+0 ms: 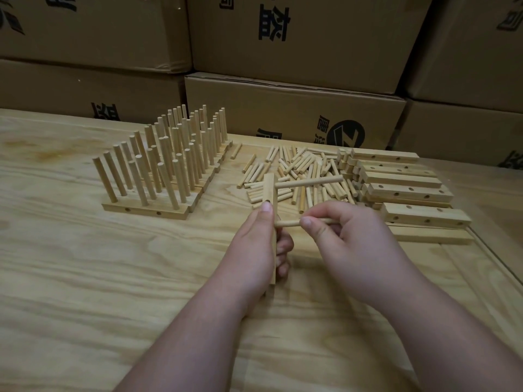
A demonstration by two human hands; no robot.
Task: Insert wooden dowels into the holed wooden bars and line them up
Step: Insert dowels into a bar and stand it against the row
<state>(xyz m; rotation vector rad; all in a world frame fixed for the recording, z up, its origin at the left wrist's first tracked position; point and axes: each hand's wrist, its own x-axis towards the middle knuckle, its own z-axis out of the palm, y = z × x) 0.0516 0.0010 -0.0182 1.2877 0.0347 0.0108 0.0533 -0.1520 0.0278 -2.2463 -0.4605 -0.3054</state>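
Wood-grain worktop point(85, 278) fills the near part of the view, w/ both forearms reaching in from the bottom edge. Nearest the camera, a holed bar point(270, 193) is gripped by the left hand point(254, 244): held lengthwise away from the body, thumb laid along its top face, fingers curled round under it. One dowel point(310, 182) is already seated in the bar's far end & sticks out sideways to the right. A second dowel point(288, 223) is pinched by the right hand point(353, 236) betw. thumb & forefinger, its left tip right at the bar's side, approx. mid-length; whether it has entered a hole can't be told. Other right fingers are curled in toward the palm.

Just beyond the hands, a loose heap of dowels point(297, 171) is spread on the worktop, centre-right. Touching the heap's right side, a stack of empty bars point(402, 182) is piled several deep, holes visible on top & side faces; nearest bar of the stack lies just right of the right hand. Further left, well apart from the hands, finished bars point(147, 210) are lined up side by side, each carrying a row of upright dowels point(158, 154), slightly splayed. One stray dowel lies betw. that group & the heap.

At the back, cardboard boxes point(294, 114) w/ black printed characters are stacked as a wall behind the worktop.
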